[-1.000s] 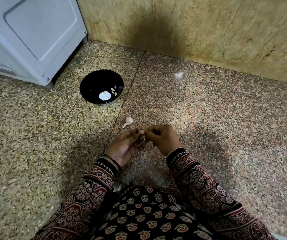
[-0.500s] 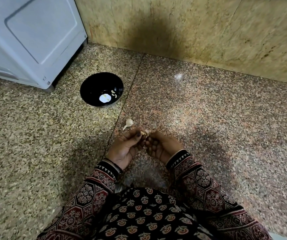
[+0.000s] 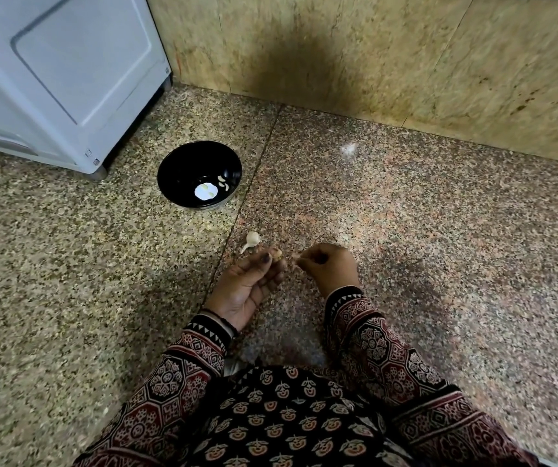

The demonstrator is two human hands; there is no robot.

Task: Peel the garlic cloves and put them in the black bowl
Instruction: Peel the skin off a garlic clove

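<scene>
We pinch 1 garlic clove (image 3: pixel 276 253) in our left hand (image 3: pixel 250 284) and our right hand (image 3: pixel 330 269) grips what looks like a scrap of skin (image 3: pixel 296 260), with 1 unpeeled piece (image 3: pixel 252 239) waiting on the floor (image 3: pixel 405 230) and peeled cloves (image 3: pixel 222 184), uncountable under glare, inside the black bowl (image 3: pixel 173 163) toward the floor's far left corner.

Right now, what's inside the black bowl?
The black bowl holds a few peeled garlic cloves by its right wall. A white glare patch washes out the bottom, hiding any others.
</scene>
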